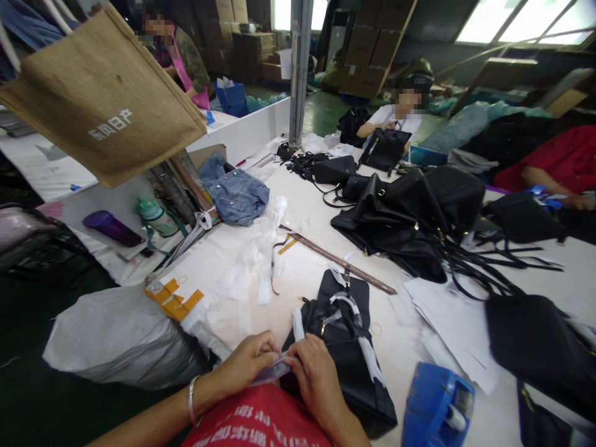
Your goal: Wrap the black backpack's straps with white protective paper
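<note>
Both my hands meet at six o'clock: my left hand (246, 363) and right hand (314, 375), each grip pinching a thin clear tape strip (274, 371) stretched between them, just beside the black leather handbag (347, 347) on the white desk (307, 267).

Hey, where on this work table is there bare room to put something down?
Bare table lies between the denim jacket and the heap of black bags, and beside the wooden stick. Crowded: around both hands and the right side's papers.
</note>
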Motion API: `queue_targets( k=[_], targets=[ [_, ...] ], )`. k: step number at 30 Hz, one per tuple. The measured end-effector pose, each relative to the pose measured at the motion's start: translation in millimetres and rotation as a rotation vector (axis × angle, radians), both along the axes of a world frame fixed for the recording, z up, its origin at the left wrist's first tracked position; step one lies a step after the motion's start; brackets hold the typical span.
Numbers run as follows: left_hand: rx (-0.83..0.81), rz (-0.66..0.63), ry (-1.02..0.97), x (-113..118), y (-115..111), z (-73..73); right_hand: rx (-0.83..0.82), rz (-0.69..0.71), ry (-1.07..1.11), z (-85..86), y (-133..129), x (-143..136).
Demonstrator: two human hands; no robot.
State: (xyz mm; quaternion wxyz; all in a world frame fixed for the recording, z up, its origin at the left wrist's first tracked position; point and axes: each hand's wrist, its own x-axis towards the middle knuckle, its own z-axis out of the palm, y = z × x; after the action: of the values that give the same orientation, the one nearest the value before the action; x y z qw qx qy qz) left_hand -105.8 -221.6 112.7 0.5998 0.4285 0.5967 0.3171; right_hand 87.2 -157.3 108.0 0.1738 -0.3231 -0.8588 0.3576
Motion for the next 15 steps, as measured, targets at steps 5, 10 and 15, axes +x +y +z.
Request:
queue_targets(
  k=[5,10,15],
  targets=[
    [0.018,0.088,0.017,10.3,-2.0,-8.8,-0.047,-0.044,0.010,-3.7,-2.1,5.0],
    [0.054,0.040,0.011,11.5,-4.2,2.6,-0.151,-0.094,0.041,3.9,-0.1,5.4],
    [0.041,0.010,-0.007,6.5,-6.4,6.6,-0.279,-0.120,0.036,7.7,1.0,3.0]
  ],
)
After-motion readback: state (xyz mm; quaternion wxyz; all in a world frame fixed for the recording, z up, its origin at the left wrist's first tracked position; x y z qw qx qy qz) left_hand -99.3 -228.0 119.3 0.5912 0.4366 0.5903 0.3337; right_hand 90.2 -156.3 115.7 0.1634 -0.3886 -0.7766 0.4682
